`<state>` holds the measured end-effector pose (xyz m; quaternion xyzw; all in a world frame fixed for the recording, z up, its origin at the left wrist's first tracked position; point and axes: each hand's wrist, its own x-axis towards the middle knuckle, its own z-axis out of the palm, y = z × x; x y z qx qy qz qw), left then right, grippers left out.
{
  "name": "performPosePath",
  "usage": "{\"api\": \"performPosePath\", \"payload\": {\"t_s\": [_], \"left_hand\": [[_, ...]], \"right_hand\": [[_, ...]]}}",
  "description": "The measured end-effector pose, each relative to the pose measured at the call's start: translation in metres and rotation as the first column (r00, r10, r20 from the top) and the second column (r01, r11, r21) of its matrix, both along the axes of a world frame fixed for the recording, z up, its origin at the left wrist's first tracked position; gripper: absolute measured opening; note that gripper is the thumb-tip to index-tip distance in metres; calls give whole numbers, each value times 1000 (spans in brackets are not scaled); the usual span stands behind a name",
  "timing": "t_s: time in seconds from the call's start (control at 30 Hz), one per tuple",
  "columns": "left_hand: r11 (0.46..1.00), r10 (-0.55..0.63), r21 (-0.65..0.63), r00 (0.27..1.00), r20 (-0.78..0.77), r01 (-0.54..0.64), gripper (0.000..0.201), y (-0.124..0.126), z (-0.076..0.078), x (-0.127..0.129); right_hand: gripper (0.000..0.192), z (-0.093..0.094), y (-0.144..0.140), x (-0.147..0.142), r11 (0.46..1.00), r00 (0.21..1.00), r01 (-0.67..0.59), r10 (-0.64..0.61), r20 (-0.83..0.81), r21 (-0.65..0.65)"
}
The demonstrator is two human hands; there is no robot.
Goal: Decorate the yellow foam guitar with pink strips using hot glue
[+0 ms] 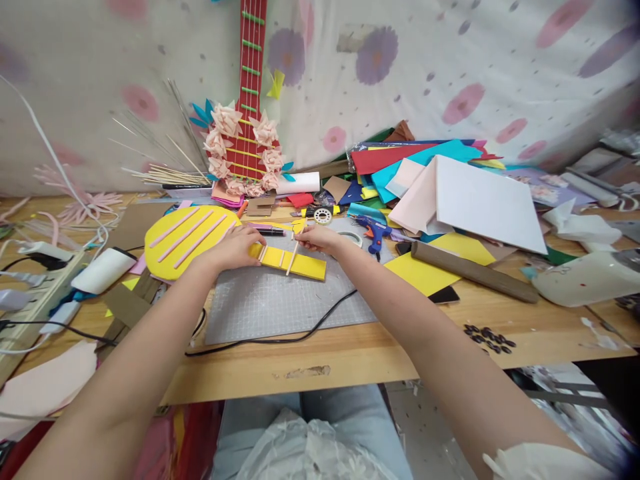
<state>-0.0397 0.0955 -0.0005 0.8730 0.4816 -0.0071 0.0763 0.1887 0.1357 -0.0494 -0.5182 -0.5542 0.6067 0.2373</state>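
A yellow foam guitar shape lies on the grey cutting mat (280,303): a round body (175,257) with pink strips on it and a long yellow neck (300,265). My left hand (239,247) presses flat on the neck where it meets the body. My right hand (316,238) pinches the top end of a thin wooden stick (291,259) that lies across the neck. Two short sticks lie across the neck near my left hand.
A blue glue gun (374,233) and tape rolls (323,216) lie just behind my right hand. Coloured paper sheets and a white board (480,200) pile at back right. A brown tube (473,271), a power strip (35,293) at left, a black cable (280,340) across the mat.
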Motion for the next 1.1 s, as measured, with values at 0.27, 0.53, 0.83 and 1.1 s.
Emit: {"api": "performPosePath", "payload": {"t_s": [0.27, 0.53, 0.83, 1.1], "left_hand": [[1000, 18, -15, 1000, -8, -18, 42, 0, 1, -2], [1000, 16, -13, 999, -31, -17, 44, -3, 2, 0], [997, -67, 30, 997, 24, 66, 43, -9, 4, 18], [998, -51, 30, 992, 119, 48, 27, -5, -1, 47]], "right_hand": [[26, 3, -2, -1, 1000, 1000, 14, -14, -15, -25], [24, 4, 0, -2, 998, 998, 58, -57, 36, -33], [26, 7, 3, 0, 996, 988, 26, -13, 151, -85], [29, 13, 5, 1, 993, 982, -13, 35, 188, -117]]}}
